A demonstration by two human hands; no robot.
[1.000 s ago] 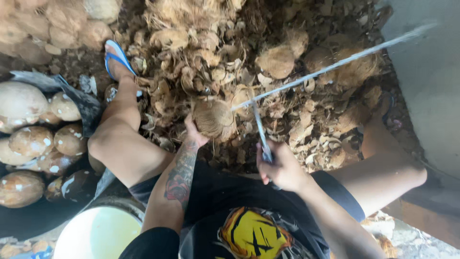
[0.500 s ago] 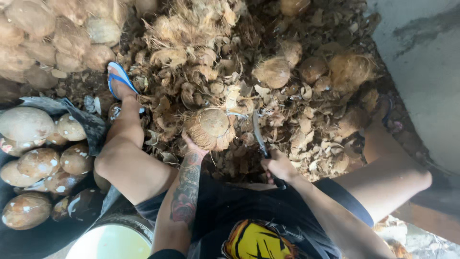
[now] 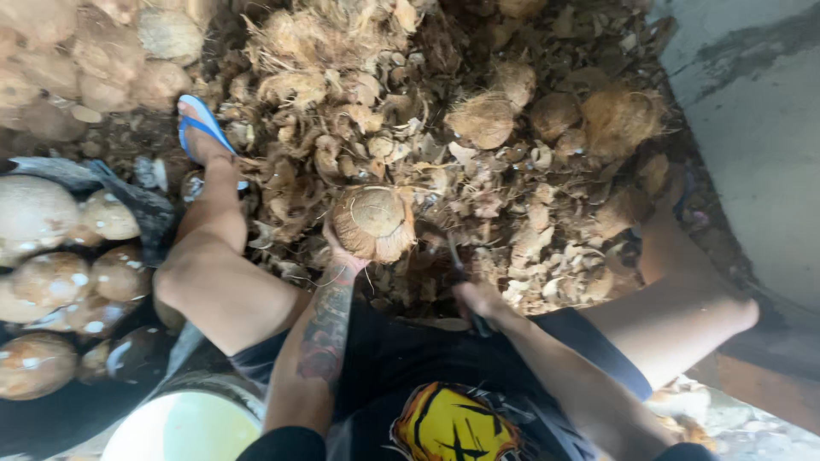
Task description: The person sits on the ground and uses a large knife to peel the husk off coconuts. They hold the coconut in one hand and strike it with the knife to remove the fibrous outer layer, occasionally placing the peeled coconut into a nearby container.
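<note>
My left hand point(image 3: 340, 254) grips a brown husked coconut point(image 3: 371, 222) from below and holds it up between my knees. My right hand point(image 3: 478, 300) is closed round the dark handle of a knife point(image 3: 458, 263), whose blade points up toward the coconut and lies low beside it, mostly lost against the husk. Under both hands lies a thick heap of coconut husk scraps point(image 3: 512, 205).
Peeled pale coconuts point(image 3: 51, 282) fill a dark bin at the left. More unhusked coconuts point(image 3: 60, 60) pile at the top left. A white bucket point(image 3: 184, 427) stands by my left thigh. My left foot wears a blue sandal point(image 3: 198, 124). A concrete wall point(image 3: 752, 128) rises on the right.
The knife was raised high with its long blade up to the right; it has come down beside the coconut. The coconut stays in my left hand.
</note>
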